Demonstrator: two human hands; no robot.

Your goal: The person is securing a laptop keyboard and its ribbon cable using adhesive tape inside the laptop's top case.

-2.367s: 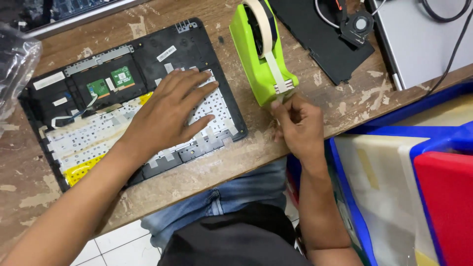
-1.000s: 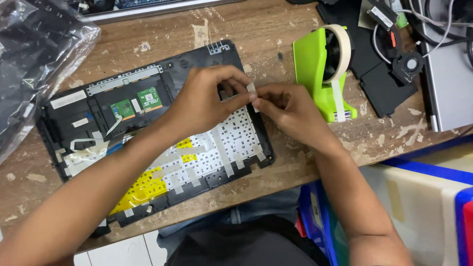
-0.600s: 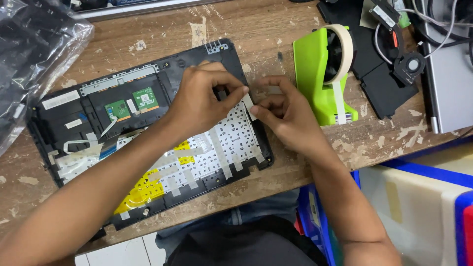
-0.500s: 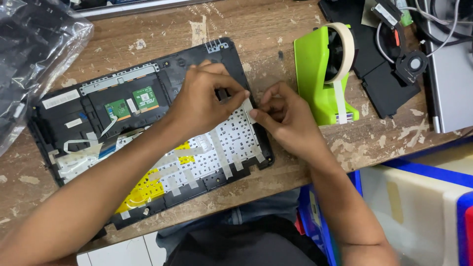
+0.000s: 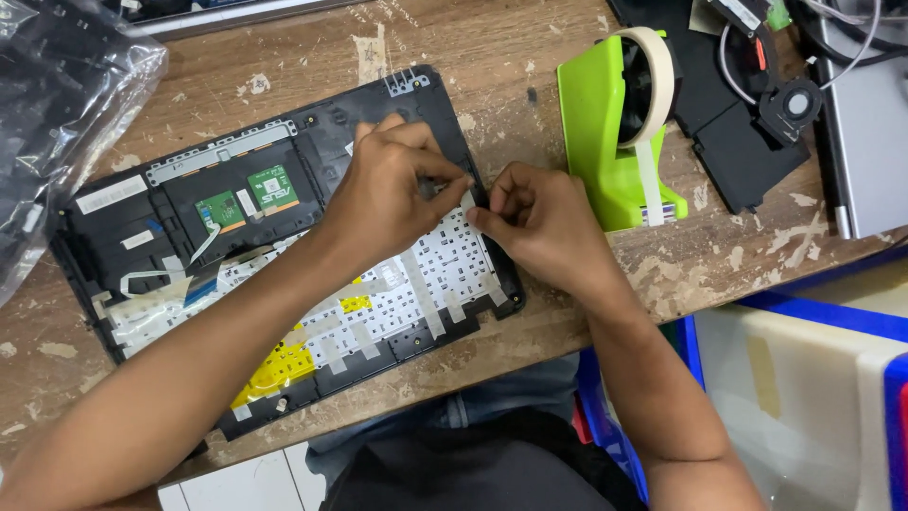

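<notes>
**Tape strip pressed at keyboard edge**

Head view: both hands pinched a short strip of pale masking tape (image 5: 468, 202) at the right edge of the black upturned laptop keyboard case (image 5: 284, 255) on the worn wooden tabletop (image 5: 284, 57). The left hand (image 5: 388, 189) and right hand (image 5: 534, 222) were nearly closed on it. The tape looked light, limp and sticky, best held by its ends. A green tape dispenser (image 5: 615, 132) stood just beside.

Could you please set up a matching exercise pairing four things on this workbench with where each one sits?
Things:
1. tape dispenser
2. plastic bag
3. laptop palmrest
4. strip of tape

Places:
A. far left of the bench
B. pinched between both hands
C. right of the hands, upright
D. under the left forearm

Pairs: 1-C, 2-A, 3-D, 4-B
</notes>
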